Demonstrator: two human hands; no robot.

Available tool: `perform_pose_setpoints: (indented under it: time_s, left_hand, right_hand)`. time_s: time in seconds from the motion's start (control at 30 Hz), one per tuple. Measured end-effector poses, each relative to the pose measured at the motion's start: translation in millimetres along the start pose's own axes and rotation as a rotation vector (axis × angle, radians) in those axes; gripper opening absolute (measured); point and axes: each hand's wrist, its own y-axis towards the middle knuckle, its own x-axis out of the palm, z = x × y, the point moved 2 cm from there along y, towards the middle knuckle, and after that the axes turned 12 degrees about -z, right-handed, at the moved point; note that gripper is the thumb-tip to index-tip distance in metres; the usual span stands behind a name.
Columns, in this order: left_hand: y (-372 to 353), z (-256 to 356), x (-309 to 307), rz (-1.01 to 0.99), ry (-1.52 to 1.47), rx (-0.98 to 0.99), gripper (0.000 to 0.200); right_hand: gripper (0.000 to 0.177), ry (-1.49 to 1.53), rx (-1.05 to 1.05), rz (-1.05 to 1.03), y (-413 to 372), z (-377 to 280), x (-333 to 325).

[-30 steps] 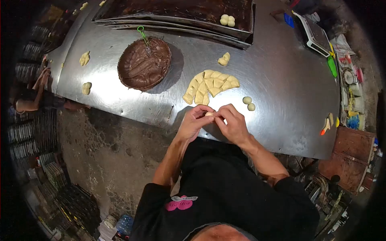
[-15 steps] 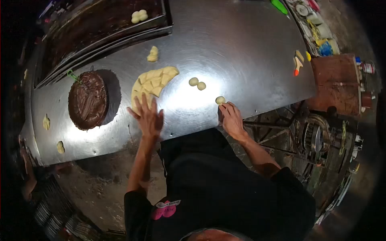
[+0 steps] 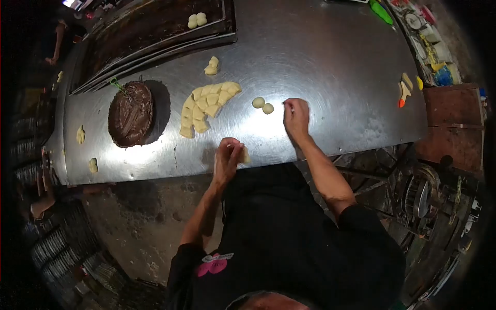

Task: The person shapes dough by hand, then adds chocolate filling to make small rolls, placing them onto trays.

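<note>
My left hand (image 3: 227, 159) is near the front edge of the metal table, its fingers pinching a pale piece of dough (image 3: 245, 154). To the right, my right hand (image 3: 296, 120) is curled closed over the tabletop. Whatever lies within its fingers is hidden. Two round dough balls (image 3: 263, 105) sit side by side, left of my right hand. Beyond my left hand lies a curved slab of dough (image 3: 211, 100) cut into several pieces. A small lump of dough (image 3: 211, 66) rests farther back.
A round pan of brown paste (image 3: 130, 116) with a green-handled tool (image 3: 117, 84) stands on the left. Behind it is a dark tray (image 3: 155, 39) holding dough balls (image 3: 197, 20). A brush (image 3: 404, 94) lies on the right of the metal table (image 3: 336, 67). Another person's arm (image 3: 44, 199) shows at far left.
My left hand left the slab and came toward the table's front edge with a dough piece. My right hand moved farther back and curled; the ball beside it is now out of sight.
</note>
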Motion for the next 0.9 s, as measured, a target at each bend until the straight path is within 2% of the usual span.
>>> perform_pose_setpoints:
  time_s: [0.03,0.07,0.1,0.13,0.2,0.27,0.33,0.37,0.4,0.43,0.5,0.53,0.6,0.67,0.7,0.73,0.77,0.8,0.87,0.9]
  left_hand:
    - [-6.9,-11.3,0.1,-0.004,0.009,-0.001,0.024]
    - [-13.3,-24.2,-4.5,0.117,-0.114,-0.143,0.024]
    - [-20.5,-31.8,-9.3,0.236,-0.243,-0.289,0.024]
    - [-25.8,-21.9,-15.8,0.232,-0.241,-0.28,0.024]
    - [-41.9,-1.4,-32.6,0.301,-0.651,-0.316,0.024]
    - [-39.5,-2.3,-44.8,0.289,-0.553,-0.277,0.025]
    - [-27.8,10.5,-49.2,0.183,-0.282,-0.158,0.029]
    - [-24.7,14.5,-53.4,0.16,-0.262,-0.126,0.038]
    - [-28.2,22.0,-58.1,0.153,-0.264,-0.126,0.038]
    - [-29.2,30.8,-65.5,0.208,-0.227,-0.147,0.04]
    - [-38.5,23.8,-88.3,0.29,-0.206,-0.186,0.046]
    - [-47.5,21.6,-96.5,0.335,-0.246,-0.138,0.048]
    - [-54.7,1.3,-116.6,0.347,-0.25,-0.15,0.041]
    - [-51.0,-1.0,-119.7,0.321,-0.267,-0.191,0.039]
    - [-47.8,-1.3,-118.8,0.3,-0.278,-0.233,0.037]
    - [-42.3,1.0,-116.9,0.3,-0.284,-0.224,0.037]
    - [-37.1,4.8,-112.4,0.268,-0.267,-0.209,0.034]
    - [-34.1,8.0,-108.5,0.242,-0.246,-0.199,0.032]
    - [-28.7,3.8,-105.9,0.265,-0.168,-0.191,0.027]
    - [-25.4,14.9,-100.5,0.277,-0.163,-0.125,0.026]
  right_hand:
    - [0.005,0.019,-0.051,-0.163,-18.1,-2.9,3.6]
    - [0.004,0.03,-0.114,-0.315,-37.8,-7.5,2.8]
    - [0.002,0.078,-0.165,-0.342,-52.4,-12.4,-13.9]
    - [0.002,0.088,-0.281,-0.252,-64.8,5.2,-24.7]
    - [0.003,-0.043,-0.243,-0.307,-61.6,55.7,-42.5]
    - [0.003,-0.27,0.067,-0.099,-18.8,42.5,-40.1]
    - [0.004,-0.069,-0.021,0.12,9.6,25.8,-7.6]
    - [0.004,0.04,0.015,0.054,4.9,16.3,6.1]
    - [0.005,0.124,0.034,-0.077,-10.9,1.3,11.6]
    - [0.009,0.067,-0.066,-0.154,-32.8,-10.3,10.6]
    - [0.015,0.036,-0.113,-0.323,-69.6,-10.3,-7.0]
    - [0.023,-0.014,-0.094,-0.326,-73.5,-13.9,-20.5]
    - [0.025,-0.047,0.126,-0.326,-61.7,-8.7,-29.8]
    - [0.029,0.23,0.384,-0.276,-9.0,-38.9,-28.0]
    - [0.031,0.261,0.29,-0.217,12.0,-38.3,-10.9]
    - [0.03,0.297,0.266,-0.246,35.3,-47.8,0.7]
    - [0.027,0.186,0.209,-0.263,54.7,-50.1,15.8]
    - [0.027,0.099,0.019,-0.256,66.5,-46.1,31.7]
    - [0.023,-0.019,0.03,-0.409,75.9,-39.5,58.0]
    - [0.019,-0.117,-0.087,-0.421,77.6,-45.4,61.7]
